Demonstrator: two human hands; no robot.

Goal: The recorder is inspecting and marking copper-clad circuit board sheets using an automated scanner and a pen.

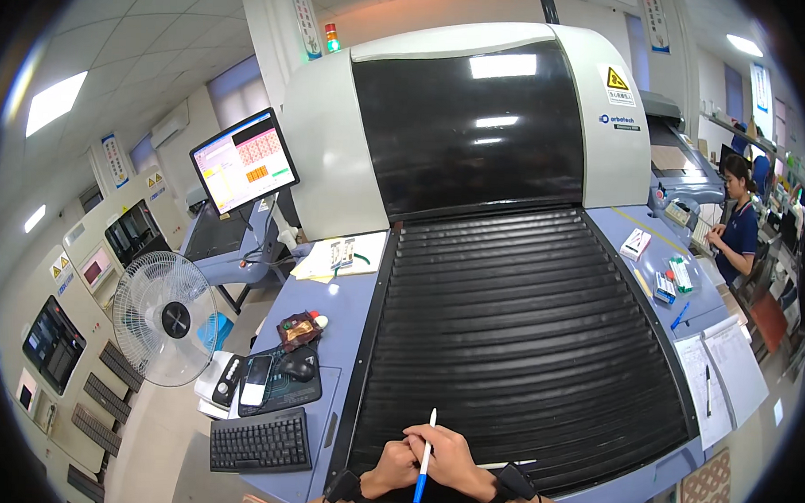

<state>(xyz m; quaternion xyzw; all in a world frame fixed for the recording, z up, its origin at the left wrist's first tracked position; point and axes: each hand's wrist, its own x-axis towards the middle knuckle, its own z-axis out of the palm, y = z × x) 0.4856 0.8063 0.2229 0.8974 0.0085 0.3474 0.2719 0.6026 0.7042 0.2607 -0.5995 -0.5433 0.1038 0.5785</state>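
Observation:
Both my hands meet at the bottom middle, resting on the black ribbed roller cover (524, 336) of a large machine. My right hand (453, 460) holds a white and blue pen (425, 456) upright between its fingers. My left hand (395, 464) touches the same pen from the left, its fingers curled against it. Each wrist wears a black strap. A thin white stick (506, 465) lies on the cover just right of my right hand.
A keyboard (261, 442), mouse (298, 366) and phone (256, 379) sit at the lower left, with a fan (165, 319) and a monitor (244, 160) beyond. Papers with a pen (722, 378) and small boxes (672, 283) lie on the right ledge. Another person (738, 223) works at far right.

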